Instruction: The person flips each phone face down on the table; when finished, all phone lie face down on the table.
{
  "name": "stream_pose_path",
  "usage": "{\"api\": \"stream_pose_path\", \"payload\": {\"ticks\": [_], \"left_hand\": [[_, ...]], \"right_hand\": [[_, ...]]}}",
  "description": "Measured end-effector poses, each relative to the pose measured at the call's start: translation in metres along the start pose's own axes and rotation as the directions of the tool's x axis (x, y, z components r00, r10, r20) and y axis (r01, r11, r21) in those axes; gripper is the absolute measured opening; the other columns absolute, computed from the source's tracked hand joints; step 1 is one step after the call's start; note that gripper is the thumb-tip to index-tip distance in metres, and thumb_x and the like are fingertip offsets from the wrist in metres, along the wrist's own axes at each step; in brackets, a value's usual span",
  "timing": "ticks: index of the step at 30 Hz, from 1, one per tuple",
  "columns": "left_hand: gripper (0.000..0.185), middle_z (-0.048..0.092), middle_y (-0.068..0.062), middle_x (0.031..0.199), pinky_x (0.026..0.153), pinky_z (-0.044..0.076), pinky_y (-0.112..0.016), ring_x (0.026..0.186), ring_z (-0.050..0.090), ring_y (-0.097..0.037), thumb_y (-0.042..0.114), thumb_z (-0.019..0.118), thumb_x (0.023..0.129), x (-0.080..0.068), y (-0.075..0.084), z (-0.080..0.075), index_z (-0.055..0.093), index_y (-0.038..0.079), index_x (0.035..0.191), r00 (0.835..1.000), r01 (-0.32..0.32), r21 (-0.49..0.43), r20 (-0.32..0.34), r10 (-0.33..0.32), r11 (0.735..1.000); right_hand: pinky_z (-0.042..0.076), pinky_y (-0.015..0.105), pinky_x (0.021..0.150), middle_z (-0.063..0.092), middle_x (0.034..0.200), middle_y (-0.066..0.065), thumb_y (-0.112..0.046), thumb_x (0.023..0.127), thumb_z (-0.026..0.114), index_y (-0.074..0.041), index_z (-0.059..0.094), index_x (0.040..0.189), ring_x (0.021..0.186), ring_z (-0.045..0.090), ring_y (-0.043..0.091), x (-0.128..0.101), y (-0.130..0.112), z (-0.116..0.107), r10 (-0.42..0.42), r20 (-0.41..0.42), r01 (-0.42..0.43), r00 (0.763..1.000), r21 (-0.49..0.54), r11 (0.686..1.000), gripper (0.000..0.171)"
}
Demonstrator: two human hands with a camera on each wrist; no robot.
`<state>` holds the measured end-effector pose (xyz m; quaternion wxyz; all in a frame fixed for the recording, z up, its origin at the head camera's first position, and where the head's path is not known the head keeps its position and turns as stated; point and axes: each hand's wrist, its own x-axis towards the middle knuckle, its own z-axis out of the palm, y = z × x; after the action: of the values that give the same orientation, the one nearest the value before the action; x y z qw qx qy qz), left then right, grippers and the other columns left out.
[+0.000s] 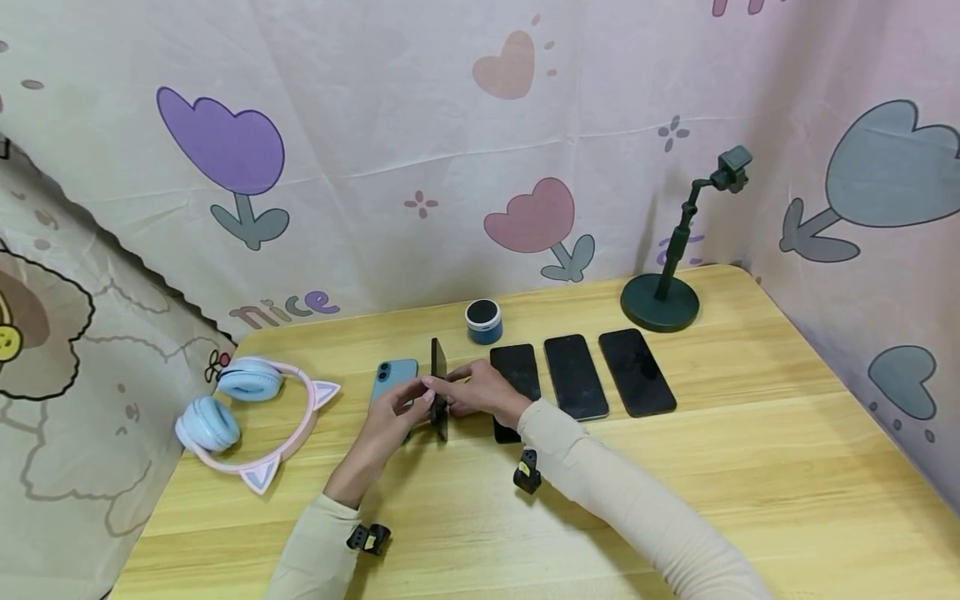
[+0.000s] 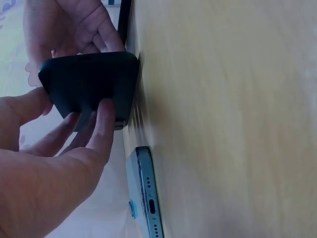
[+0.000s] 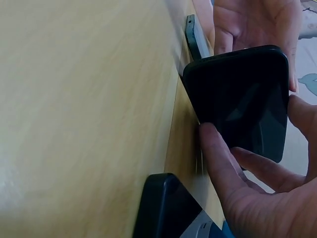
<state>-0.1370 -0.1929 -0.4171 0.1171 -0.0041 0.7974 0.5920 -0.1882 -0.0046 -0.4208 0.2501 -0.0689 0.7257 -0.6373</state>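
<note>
Between my two hands a dark smartphone (image 1: 439, 360) stands on its long edge, upright, just above or on the table. My left hand (image 1: 388, 418) holds it from the left, fingers against its back (image 2: 89, 79) and thumb at the upper edge. From the other side my right hand (image 1: 487, 388) grips it, fingers on the glossy screen (image 3: 237, 96) and thumb at the upper edge. A light blue smartphone (image 1: 394, 374) lies face down beside my left hand, partly covered by it. Beneath my right wrist lies a black phone (image 1: 516, 367), partly hidden.
Two more dark phones, a middle one (image 1: 576, 377) and a right one (image 1: 637, 372), lie in a row on the wooden table (image 1: 750, 467). Behind are a blue jar (image 1: 484, 327) and a dark green stand (image 1: 660, 302). Cat-ear headphones (image 1: 300, 425) lie at left.
</note>
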Motion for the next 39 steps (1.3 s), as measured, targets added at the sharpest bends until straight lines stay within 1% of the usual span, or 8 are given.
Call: {"api": "stream_pose_path", "payload": {"ticks": [4, 7, 12, 19, 28, 32, 36, 39], "left_hand": [[0.054, 0.048, -0.019, 0.148, 0.106, 0.046, -0.039, 0.134, 0.050, -0.033, 0.032, 0.060, 0.104, 0.000, 0.000, 0.000, 0.048, 0.008, 0.150, 1.000, -0.013, -0.015, 0.018, 0.013, 1.000], [0.055, 0.045, -0.021, 0.151, 0.106, 0.047, -0.038, 0.135, 0.049, -0.035, 0.031, 0.060, 0.104, 0.001, -0.001, 0.000, 0.044, 0.008, 0.152, 0.999, -0.005, -0.026, 0.031, 0.005, 1.000], [0.059, 0.043, -0.022, 0.153, 0.106, 0.047, -0.040, 0.137, 0.046, -0.036, 0.031, 0.060, 0.104, 0.002, -0.003, 0.001, 0.039, 0.008, 0.155, 0.998, 0.004, -0.031, 0.060, -0.002, 1.000], [0.060, 0.043, -0.017, 0.154, 0.106, 0.046, -0.042, 0.138, 0.045, -0.035, 0.035, 0.062, 0.102, 0.003, -0.005, 0.004, 0.041, 0.014, 0.155, 0.995, -0.026, -0.012, 0.100, 0.027, 1.000], [0.061, 0.045, -0.017, 0.154, 0.112, 0.039, -0.050, 0.139, 0.044, -0.036, 0.034, 0.062, 0.102, 0.003, -0.005, 0.007, 0.042, 0.013, 0.155, 0.993, -0.053, 0.045, 0.109, 0.048, 0.998], [0.059, 0.045, -0.017, 0.153, 0.113, 0.036, -0.054, 0.140, 0.044, -0.037, 0.034, 0.063, 0.102, 0.004, -0.003, 0.008, 0.043, 0.015, 0.155, 0.992, -0.059, 0.062, 0.116, 0.051, 0.996], [0.058, 0.048, -0.017, 0.151, 0.112, 0.036, -0.056, 0.138, 0.046, -0.036, 0.030, 0.065, 0.101, 0.004, -0.002, 0.010, 0.046, 0.016, 0.153, 0.994, -0.049, 0.077, 0.106, 0.041, 0.996], [0.056, 0.053, -0.018, 0.147, 0.110, 0.038, -0.056, 0.135, 0.050, -0.036, 0.026, 0.067, 0.100, 0.004, -0.002, 0.012, 0.048, 0.013, 0.151, 0.994, -0.061, 0.099, 0.095, 0.051, 0.993]], "right_hand": [[0.060, 0.038, 0.080, 0.072, 0.108, 0.015, -0.044, 0.093, 0.073, 0.003, 0.064, 0.131, 0.096, 0.073, 0.028, 0.001, 0.000, 0.000, 0.002, 0.012, -0.002, 1.000, 0.029, 1.000, 0.062], [0.060, 0.038, 0.080, 0.073, 0.106, 0.014, -0.043, 0.093, 0.073, 0.003, 0.064, 0.132, 0.096, 0.073, 0.028, 0.002, -0.001, -0.001, -0.004, 0.020, 0.003, 1.000, 0.036, 0.999, 0.060], [0.060, 0.037, 0.079, 0.073, 0.111, 0.012, -0.037, 0.096, 0.071, 0.000, 0.066, 0.130, 0.094, 0.073, 0.026, -0.001, -0.003, -0.003, -0.036, 0.041, 0.034, 0.998, 0.039, 0.999, 0.051], [0.061, 0.036, 0.075, 0.070, 0.119, 0.015, -0.030, 0.098, 0.070, -0.001, 0.070, 0.125, 0.085, 0.074, 0.023, -0.003, -0.003, -0.007, -0.068, 0.035, 0.066, 0.997, 0.056, 0.996, 0.040], [0.061, 0.031, 0.068, 0.074, 0.099, 0.013, -0.022, 0.097, 0.071, 0.000, 0.076, 0.114, 0.072, 0.074, 0.019, -0.005, -0.004, -0.009, -0.086, -0.005, 0.086, 0.996, 0.032, 0.996, 0.028], [0.061, 0.032, 0.068, 0.074, 0.097, 0.015, -0.022, 0.096, 0.072, -0.001, 0.077, 0.111, 0.069, 0.073, 0.018, -0.006, -0.005, -0.011, -0.082, -0.019, 0.082, 0.996, 0.015, 0.997, 0.026], [0.061, 0.035, 0.069, 0.074, 0.094, 0.018, -0.020, 0.096, 0.072, 0.000, 0.077, 0.110, 0.066, 0.072, 0.018, -0.006, -0.004, -0.014, -0.093, -0.024, 0.093, 0.995, -0.003, 0.996, 0.025], [0.061, 0.036, 0.069, 0.074, 0.089, 0.017, -0.016, 0.097, 0.071, 0.002, 0.077, 0.109, 0.063, 0.071, 0.016, -0.006, -0.002, -0.016, -0.103, -0.020, 0.103, 0.994, -0.005, 0.995, 0.023]]}}
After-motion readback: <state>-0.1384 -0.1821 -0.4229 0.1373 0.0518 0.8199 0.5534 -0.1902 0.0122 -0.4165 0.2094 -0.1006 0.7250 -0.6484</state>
